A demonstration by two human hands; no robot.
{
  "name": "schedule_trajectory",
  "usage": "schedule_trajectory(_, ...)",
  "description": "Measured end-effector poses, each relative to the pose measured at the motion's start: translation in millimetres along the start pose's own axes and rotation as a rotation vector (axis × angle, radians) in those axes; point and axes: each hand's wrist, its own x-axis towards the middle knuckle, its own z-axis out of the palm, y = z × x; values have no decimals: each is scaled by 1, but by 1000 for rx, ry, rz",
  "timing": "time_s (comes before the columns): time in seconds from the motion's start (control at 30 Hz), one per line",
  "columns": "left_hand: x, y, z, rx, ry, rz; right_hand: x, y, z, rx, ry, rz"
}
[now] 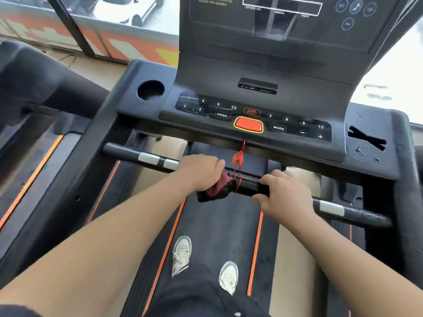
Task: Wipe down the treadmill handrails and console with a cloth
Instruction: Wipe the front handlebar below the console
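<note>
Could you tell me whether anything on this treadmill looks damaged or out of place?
Yes: the black console's right tray bears a jagged black X-shaped mark among scattered droplets or specks, where the left side has a round cup holder.

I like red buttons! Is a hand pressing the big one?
No, the red button is untouched; left hand and right hand are both on the front handlebar.

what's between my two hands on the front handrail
In the head view: the dark red cloth in the left hand, a red cord crossing the handrail, then bare bar to the right hand.
</note>
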Motion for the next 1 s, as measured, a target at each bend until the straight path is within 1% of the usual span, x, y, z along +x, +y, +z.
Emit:
schedule_trajectory(0.03,5,5,-1,2,-25,-27,1,0,-1,-2,-12,0)
schedule_trajectory(0.07,2,12,1,28,13,-41,1,0,-2,-1,-18,-2)
schedule_trajectory(0.1,-6,20,8,52,82,-62,2,0,-3,-1,-20,-4)
schedule_trajectory(0.17,-32,31,29,-28,213,-92,1,0,-4,-4,-24,-15)
schedule_trajectory(0.23,-53,32,55,-74,354,-54,0,1,-3,-4,-26,-28)
schedule_trajectory(0.3,-56,28,63,-92,379,-30,0,2,-3,2,-27,-32)
schedule_trajectory(0.33,-49,26,57,-66,356,-8,0,2,-3,7,-26,-32)
schedule_trajectory(0.37,-42,27,45,-42,266,2,0,2,-3,11,-22,-32)
schedule_trajectory(0.4,-33,30,32,0,215,11,1,2,-3,14,-19,-32)
schedule_trajectory(0.43,-21,30,18,-13,171,3,2,2,-3,17,-22,-30)
schedule_trajectory(0.47,-6,29,9,-53,106,-37,2,2,-4,21,-29,-29)
schedule_trajectory(0.5,8,29,4,-68,-17,-88,2,2,-4,25,-36,-30)
schedule_trajectory(0.53,18,31,2,-74,-87,-144,2,3,-3,29,-36,-32)
schedule_trajectory(0.57,21,35,5,-54,-62,-168,2,3,-2,27,-35,-33)
schedule_trajectory(0.63,6,48,18,-22,118,-191,3,4,-2,27,-30,-32)
schedule_trajectory(0.67,-10,53,28,-77,216,-195,3,4,-1,30,-28,-33)
schedule_trajectory(0.7,-27,54,40,-141,310,-159,3,4,-1,34,-27,-34)
schedule_trajectory(0.77,-53,50,68,-176,472,-29,3,4,-1,34,-22,-35)
schedule_trajectory(0.83,-55,34,74,-134,506,70,4,4,-1,30,-23,-38)
schedule_trajectory(0.87,-47,28,67,-105,464,97,4,4,-1,30,-26,-39)
schedule_trajectory(0.9,-39,27,55,-57,402,87,4,4,-1,31,-28,-38)
schedule_trajectory(0.97,-14,31,28,25,257,6,5,3,-3,32,-33,-36)
schedule_trajectory(1.0,1,32,17,19,164,-63,5,3,-4,34,-36,-33)
